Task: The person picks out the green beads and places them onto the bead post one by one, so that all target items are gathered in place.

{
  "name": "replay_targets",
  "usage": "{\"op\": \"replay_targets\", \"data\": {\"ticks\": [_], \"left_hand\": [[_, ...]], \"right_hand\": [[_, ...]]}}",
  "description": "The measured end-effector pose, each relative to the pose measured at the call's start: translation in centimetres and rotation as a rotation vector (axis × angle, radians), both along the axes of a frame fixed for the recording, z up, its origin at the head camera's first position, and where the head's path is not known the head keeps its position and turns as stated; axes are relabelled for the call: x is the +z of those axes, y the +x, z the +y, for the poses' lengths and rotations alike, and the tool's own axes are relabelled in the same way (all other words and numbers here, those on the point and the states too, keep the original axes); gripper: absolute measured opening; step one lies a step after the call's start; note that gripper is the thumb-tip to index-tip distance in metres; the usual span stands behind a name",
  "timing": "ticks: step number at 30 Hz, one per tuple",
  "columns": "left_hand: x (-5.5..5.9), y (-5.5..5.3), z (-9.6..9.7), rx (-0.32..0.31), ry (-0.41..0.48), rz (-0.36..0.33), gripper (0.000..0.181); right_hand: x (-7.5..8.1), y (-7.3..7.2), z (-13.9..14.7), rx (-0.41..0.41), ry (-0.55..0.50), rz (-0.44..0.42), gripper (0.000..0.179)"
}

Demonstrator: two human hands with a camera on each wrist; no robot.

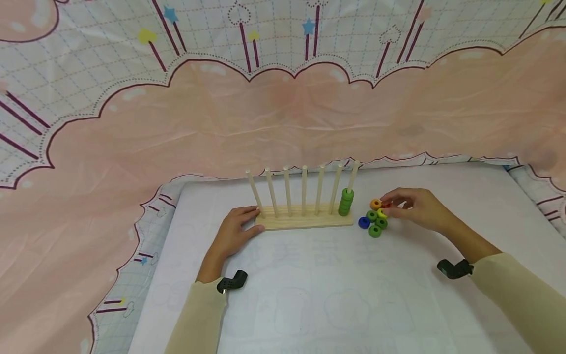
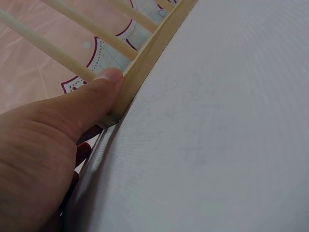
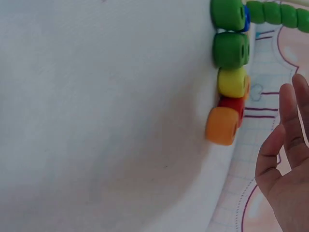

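Note:
A wooden peg rack (image 1: 305,219) with several upright pegs stands on the white surface. My left hand (image 1: 236,231) grips its left end, the thumb (image 2: 104,84) on the base and the other fingers partly hidden behind. Several green beads (image 1: 346,201) are stacked on the rightmost peg. My right hand (image 1: 417,209) hovers over the loose beads right of the rack, fingers apart and nothing held. Among those beads are a yellow bead (image 3: 232,82), a red bead (image 3: 232,108), an orange bead (image 3: 222,125), a blue bead (image 1: 364,222) and green beads (image 1: 375,231).
A white tabletop (image 1: 309,295) extends in front of the rack. Behind it hangs a pink patterned cloth (image 1: 287,118), which also shows along the left side. Each wrist carries a black camera (image 1: 233,281) at the sleeve.

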State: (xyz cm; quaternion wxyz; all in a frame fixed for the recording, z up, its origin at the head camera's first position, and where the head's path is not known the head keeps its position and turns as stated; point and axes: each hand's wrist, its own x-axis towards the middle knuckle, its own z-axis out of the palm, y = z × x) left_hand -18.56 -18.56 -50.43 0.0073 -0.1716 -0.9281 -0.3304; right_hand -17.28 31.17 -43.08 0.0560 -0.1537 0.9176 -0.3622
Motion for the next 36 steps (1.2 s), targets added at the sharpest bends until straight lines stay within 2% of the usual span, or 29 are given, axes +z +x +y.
{"op": "replay_targets", "data": {"ticks": [14,19,25,36], "left_hand": [[0.1,0.0,0.1,-0.012,-0.003,0.033,0.058],[0.1,0.0,0.1,-0.008,0.002,0.021,0.057],[0.1,0.1,0.1,-0.013,0.0,0.041,0.058],[0.1,0.1,0.1,-0.007,0.001,0.031,0.058]], "right_hand": [[-2.5,0.1,1.2,0.042,0.026,-0.105,0.031],[-2.6,0.2,1.0,0.054,0.06,-0.1,0.032],[-2.7,0.1,0.9,0.086,0.098,-0.069,0.031],[-2.6,0.3,0.9,0.156,0.14,-0.098,0.034]]}}
